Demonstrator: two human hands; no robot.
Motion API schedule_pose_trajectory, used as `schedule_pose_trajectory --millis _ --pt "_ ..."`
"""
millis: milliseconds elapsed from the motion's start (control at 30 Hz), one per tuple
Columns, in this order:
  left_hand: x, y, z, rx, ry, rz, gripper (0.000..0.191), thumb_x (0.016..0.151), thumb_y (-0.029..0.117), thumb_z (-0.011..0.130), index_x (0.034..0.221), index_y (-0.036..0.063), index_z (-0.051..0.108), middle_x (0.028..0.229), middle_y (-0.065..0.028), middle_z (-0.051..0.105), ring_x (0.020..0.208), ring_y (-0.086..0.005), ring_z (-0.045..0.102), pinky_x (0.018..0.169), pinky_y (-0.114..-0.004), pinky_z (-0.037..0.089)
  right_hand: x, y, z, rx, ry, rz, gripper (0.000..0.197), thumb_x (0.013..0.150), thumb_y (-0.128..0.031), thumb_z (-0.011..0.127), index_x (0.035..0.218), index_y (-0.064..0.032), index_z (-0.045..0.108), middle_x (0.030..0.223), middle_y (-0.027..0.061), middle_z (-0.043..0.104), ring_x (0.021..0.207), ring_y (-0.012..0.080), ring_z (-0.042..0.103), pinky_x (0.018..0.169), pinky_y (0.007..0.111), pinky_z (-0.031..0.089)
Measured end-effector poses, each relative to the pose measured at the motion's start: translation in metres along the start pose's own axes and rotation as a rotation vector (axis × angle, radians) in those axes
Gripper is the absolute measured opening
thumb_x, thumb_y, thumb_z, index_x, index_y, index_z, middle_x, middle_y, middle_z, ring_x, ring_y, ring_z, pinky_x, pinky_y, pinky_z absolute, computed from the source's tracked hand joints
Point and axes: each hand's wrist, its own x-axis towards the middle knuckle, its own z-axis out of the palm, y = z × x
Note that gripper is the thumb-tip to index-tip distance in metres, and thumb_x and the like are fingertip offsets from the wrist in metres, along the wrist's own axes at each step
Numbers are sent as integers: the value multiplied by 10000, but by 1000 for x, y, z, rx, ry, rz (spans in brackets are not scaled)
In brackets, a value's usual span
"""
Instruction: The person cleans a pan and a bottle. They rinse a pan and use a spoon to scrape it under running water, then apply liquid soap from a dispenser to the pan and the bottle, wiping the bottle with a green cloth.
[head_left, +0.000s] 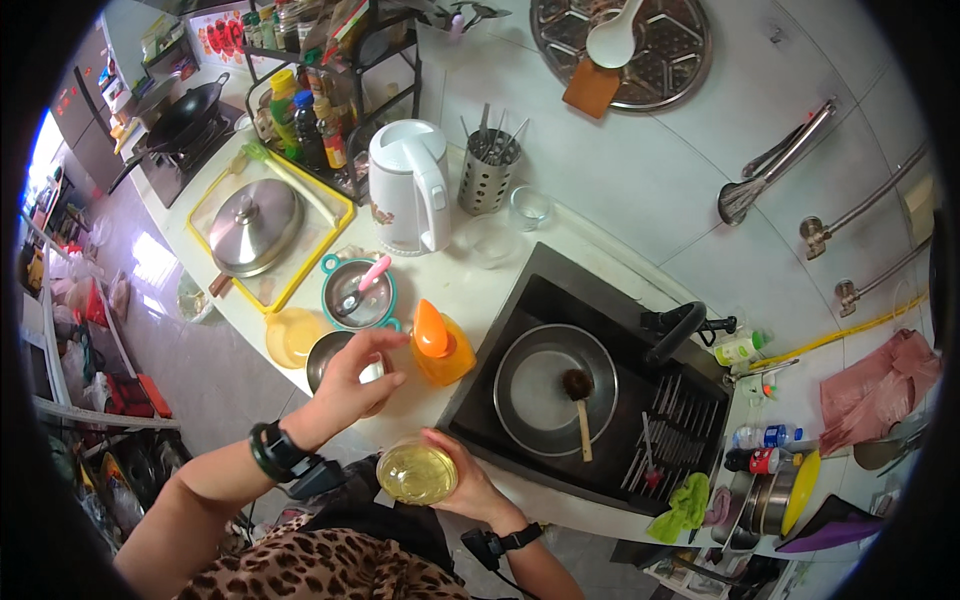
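Observation:
My right hand (469, 480) holds a clear glass container of pale yellow liquid (417, 472) in front of my body, below the counter's front edge in the picture. My left hand (356, 379) is over a metal bowl (324, 358), with index finger and thumb apart and nothing seen between them. The hand hides much of that bowl; something white shows in it. Close to my left fingertips stands an orange-capped pump bottle of orange liquid (442, 358). Behind the bowl are a translucent yellow bowl (289, 337) and a teal-rimmed steel bowl (328, 292) with a pink-handled spoon (373, 274) in it.
At right, a dark sink (469, 416) holds a frying pan (525, 405) with a wooden-handled brush (583, 420). A white electric kettle (397, 202) and perforated utensil holder (484, 180) stand at the back. A steel lid (255, 225) lies on a yellow-edged board (319, 244).

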Motion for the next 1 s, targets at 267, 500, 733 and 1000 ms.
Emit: schedule_pose_trajectory --millis 267,500,733,1000 --pt "-107 -16 -17 406 -442 -157 718 825 121 819 1445 73 460 1328 -128 573 1197 -256 612 1019 -398 509 -3 -4 -15 -178 -22 36 1084 708 -198 918 1587 -84 293 1572 206 380 1443 370 414 1177 454 385" --pt "-121 -44 10 343 -400 -265 849 803 172 853 1492 51 371 1354 -190 492 1148 -284 638 890 -370 584 3 27 -28 -292 -80 54 1042 729 -241 902 1565 -57 309 1537 246 414 1440 396 408 1191 457 364" --pt "-119 -61 22 233 -364 -317 953 818 192 860 1547 38 266 1417 -241 450 1210 -344 610 1004 -404 534 22 38 -22 -339 -177 106 983 744 -251 889 1528 -1 351 1529 251 424 1450 389 398 1208 446 336" --pt "-125 -83 30 241 -366 -275 1035 817 233 857 1581 31 189 1511 -236 385 1324 -349 522 990 -392 493 18 54 -14 -118 -159 130 928 753 -198 885 1516 -41 379 1555 216 417 1463 376 390 1223 435 315"
